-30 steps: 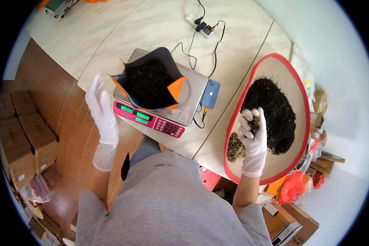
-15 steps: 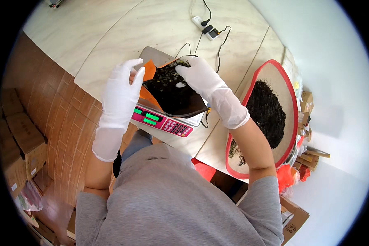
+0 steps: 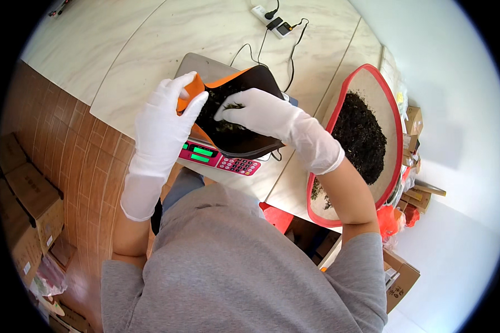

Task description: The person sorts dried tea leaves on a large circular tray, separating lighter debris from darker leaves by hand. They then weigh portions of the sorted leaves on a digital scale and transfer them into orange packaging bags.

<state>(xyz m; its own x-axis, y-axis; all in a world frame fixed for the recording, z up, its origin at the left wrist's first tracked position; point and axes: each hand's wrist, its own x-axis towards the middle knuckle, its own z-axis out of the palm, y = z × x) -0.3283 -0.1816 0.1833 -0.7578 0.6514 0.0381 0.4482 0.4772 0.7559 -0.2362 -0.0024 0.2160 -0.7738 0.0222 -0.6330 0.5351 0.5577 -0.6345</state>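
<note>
An open bag [image 3: 264, 149], orange outside and dark inside, rests on a pink and silver digital scale [image 3: 211, 157]. Dark dried leaf-like bits with some green pieces lie inside it. My left hand [image 3: 160, 119], in a white glove, pinches the bag's left rim between thumb and fingers. Reaching into the mouth from the right, my gloved right hand [image 3: 266, 115] has thumb and fingers curled around some of the dried leaves [image 3: 234, 105]. The bag and my hands cover part of the scale's metal plate.
At right, a large shallow tray with a red rim [image 3: 397, 150] holds a heap of dark dried leaves [image 3: 361, 139]. A white power strip [image 3: 272, 21] with black cables lies at the table's far side. Cardboard boxes [image 3: 36, 202] stand on the floor at left.
My right hand has gone from the bag's far rim down into its mouth, its fingers now among the leaves. My left thumb and fingers have closed on the left rim. The bag's mouth has widened.
</note>
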